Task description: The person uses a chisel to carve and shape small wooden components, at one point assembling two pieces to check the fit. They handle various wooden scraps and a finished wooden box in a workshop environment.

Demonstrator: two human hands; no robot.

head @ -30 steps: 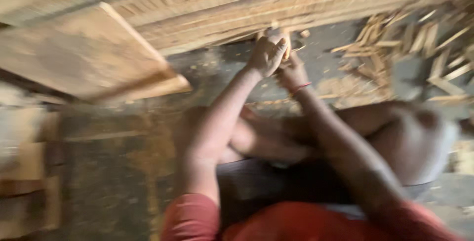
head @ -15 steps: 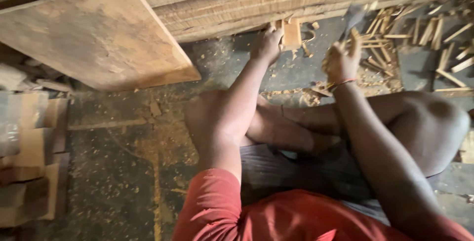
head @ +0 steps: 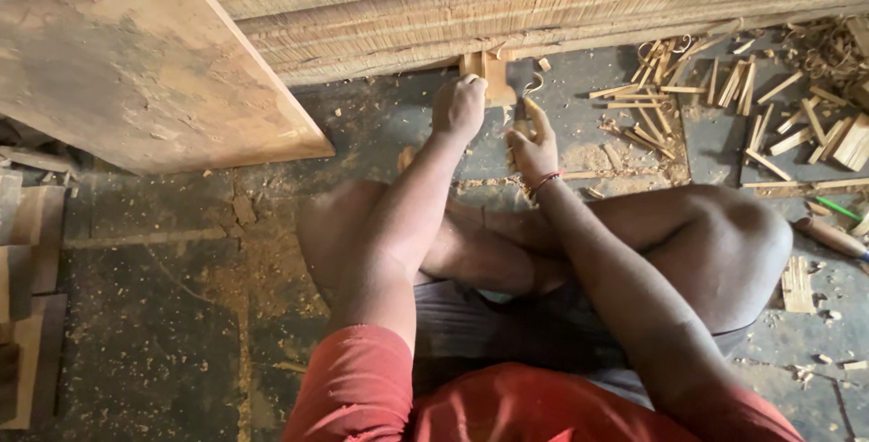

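Observation:
I sit cross-legged on a dusty floor. My left hand (head: 459, 105) is closed around a small upright piece of wood (head: 493, 76) that stands against the base of the reed wall. My right hand (head: 532, 146), with a red band at the wrist, grips the handle of a flat-bladed cutting tool (head: 520, 80) whose blade rests beside that wood piece. Both hands are close together, just in front of the wall.
A large wooden board (head: 145, 71) leans at the upper left. Several split wood strips and shavings (head: 724, 107) lie on the floor at the right. A tool with a wooden handle (head: 828, 236) lies at the far right. Stacked wood blocks (head: 27, 252) are at the left.
My right hand has come down and left, bringing the bladed tool next to the wood piece. My left hand stays on the wood. The view has shifted slightly.

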